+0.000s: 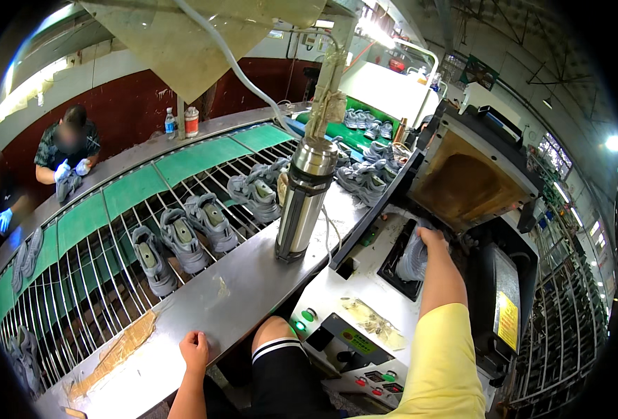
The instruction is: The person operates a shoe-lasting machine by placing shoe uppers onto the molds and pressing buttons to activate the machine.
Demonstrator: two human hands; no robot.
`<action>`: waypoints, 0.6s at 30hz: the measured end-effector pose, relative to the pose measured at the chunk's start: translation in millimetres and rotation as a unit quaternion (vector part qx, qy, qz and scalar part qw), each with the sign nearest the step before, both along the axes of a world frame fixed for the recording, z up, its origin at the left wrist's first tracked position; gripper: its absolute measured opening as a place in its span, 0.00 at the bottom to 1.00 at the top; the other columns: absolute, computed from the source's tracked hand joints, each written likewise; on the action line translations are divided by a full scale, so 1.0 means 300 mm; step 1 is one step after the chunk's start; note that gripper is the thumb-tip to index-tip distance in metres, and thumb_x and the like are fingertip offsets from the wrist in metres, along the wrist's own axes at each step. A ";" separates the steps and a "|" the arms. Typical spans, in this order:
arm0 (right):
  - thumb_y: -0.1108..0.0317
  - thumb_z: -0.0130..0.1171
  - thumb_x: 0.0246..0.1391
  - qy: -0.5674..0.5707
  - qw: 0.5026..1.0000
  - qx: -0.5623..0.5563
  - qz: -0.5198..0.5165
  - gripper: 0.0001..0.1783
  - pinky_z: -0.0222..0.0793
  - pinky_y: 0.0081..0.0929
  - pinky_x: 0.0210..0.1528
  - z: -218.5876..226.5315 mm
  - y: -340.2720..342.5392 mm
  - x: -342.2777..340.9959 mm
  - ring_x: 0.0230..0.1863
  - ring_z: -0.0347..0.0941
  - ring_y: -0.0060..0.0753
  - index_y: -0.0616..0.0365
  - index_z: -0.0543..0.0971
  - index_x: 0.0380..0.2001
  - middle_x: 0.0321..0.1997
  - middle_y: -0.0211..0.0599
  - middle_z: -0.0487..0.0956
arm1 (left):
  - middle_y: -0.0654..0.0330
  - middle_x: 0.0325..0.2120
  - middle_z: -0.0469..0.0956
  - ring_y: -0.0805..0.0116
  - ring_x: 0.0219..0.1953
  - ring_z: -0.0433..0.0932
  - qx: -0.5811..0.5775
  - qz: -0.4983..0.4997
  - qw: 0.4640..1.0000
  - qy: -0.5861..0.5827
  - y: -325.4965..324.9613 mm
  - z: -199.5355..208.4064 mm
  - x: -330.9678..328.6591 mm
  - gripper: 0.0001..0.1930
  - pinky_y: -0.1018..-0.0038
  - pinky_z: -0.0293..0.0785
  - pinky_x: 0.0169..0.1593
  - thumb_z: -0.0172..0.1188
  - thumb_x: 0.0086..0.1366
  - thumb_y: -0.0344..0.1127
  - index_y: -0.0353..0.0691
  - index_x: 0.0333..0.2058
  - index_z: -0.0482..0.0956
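My right hand [432,239] reaches into the well of a white machine [386,241] and grips a grey shoe [412,260]; the arm hides part of both. Above the well, the machine's lid [471,171] stands raised, with a brown inner face. My left hand [194,347] is closed, its fingers curled, by the front edge of a metal table [215,297]. Nothing shows in it. Several grey shoes [181,241] stand upright on a wire-rod conveyor [106,283] beyond the table.
A tall steel thermos [300,209] stands between conveyor and machine. More shoes [368,178] cluster behind it. Buttons [309,315] sit on the machine's front, near my knee. Across the conveyor, a gloved person [68,150] handles a shoe. A metal rack [567,314] fills the right side.
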State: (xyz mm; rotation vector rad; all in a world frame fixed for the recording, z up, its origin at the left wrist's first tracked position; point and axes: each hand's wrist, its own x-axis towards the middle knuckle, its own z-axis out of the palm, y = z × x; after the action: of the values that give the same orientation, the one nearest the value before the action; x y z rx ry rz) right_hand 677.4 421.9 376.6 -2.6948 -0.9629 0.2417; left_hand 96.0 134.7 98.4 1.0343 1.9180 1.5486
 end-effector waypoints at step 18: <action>0.48 0.61 0.47 -0.124 0.910 0.217 0.331 0.40 0.58 0.49 0.63 -0.230 -0.665 -0.138 0.68 0.53 0.54 0.51 0.65 0.62 0.67 0.52 0.60 | 0.57 0.21 0.81 0.56 0.25 0.79 -0.146 0.003 0.969 0.201 0.039 0.034 0.153 0.12 0.64 0.74 0.33 0.57 0.55 0.41 0.40 0.27 0.82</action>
State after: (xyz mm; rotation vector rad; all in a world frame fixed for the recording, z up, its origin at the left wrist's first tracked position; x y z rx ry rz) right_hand 636.0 222.4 307.7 -1.9482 -1.7499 -0.1832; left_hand 141.9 146.3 108.8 1.2785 2.3324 1.0681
